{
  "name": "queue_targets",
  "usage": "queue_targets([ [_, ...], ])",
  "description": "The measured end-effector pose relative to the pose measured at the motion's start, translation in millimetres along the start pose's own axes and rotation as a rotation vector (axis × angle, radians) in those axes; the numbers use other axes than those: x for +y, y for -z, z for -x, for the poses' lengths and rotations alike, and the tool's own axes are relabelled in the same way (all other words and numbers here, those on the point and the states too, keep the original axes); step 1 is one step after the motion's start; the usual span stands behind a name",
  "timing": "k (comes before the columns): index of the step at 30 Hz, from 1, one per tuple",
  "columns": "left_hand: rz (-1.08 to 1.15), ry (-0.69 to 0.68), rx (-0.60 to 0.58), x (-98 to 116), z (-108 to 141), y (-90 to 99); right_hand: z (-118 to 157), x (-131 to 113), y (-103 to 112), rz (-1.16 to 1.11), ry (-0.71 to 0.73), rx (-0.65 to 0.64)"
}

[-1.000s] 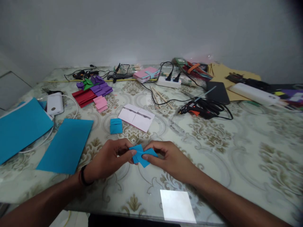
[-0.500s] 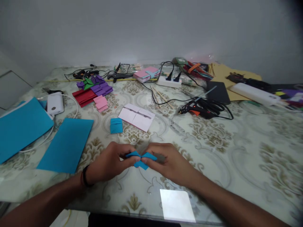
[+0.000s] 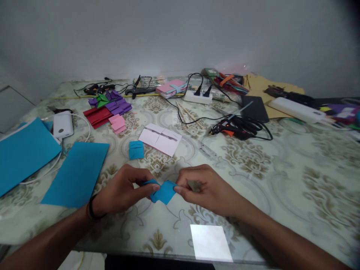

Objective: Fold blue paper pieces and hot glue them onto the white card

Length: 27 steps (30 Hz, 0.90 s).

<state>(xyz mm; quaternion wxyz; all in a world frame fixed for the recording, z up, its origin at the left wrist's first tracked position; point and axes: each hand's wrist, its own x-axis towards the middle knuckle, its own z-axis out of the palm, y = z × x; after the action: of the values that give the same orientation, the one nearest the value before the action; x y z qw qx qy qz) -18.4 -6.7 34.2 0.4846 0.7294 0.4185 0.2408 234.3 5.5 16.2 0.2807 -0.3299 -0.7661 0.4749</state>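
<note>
A small folded piece of blue paper is held just above the table between both hands. My left hand pinches its left side between thumb and fingers. At the right corner, my right hand grips it the same way. The right part of the paper lies opened out, while the left part looks creased and partly hidden by the fingers. Beyond the hands lie another small folded blue paper and a white folded paper.
Blue sheets and a white power bank lie at left. Purple, red and pink folded papers sit behind. A glue gun rests at right, near a power strip. A white square shows near the front edge.
The hands have moved slightly apart. The blue paper's right part has opened from a narrow, pinched shape to a flatter face. The view has shifted a little.
</note>
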Motion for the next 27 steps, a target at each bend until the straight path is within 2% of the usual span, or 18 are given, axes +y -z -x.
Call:
queue_targets([
  [3,0.068,0.023,-0.002,-1,0,6.5,0,0,9,-0.025,-0.030,0.029],
  [5,0.088,0.031,0.043,-3,1,9.6,0,1,14,-0.039,-0.043,0.112],
  [7,0.026,0.016,0.114,-4,1,9.9,0,1,16,-0.050,-0.043,0.219],
  [9,-0.112,-0.048,0.187,-4,1,6.6,0,1,13,-0.066,-0.022,0.269],
  [13,-0.316,-0.280,0.242,-3,1,-5.4,0,1,-1,-0.083,0.042,0.200],
  [18,-0.447,-0.481,0.290,-3,3,-12.4,1,3,-11,0.003,0.207,0.223],
  [20,-0.490,-0.515,0.307,-4,5,-12.8,2,3,-11,-0.010,0.248,0.231],
  [27,-0.614,-0.553,0.332,-9,9,-15.2,5,4,-14,-0.002,0.256,0.208],
])
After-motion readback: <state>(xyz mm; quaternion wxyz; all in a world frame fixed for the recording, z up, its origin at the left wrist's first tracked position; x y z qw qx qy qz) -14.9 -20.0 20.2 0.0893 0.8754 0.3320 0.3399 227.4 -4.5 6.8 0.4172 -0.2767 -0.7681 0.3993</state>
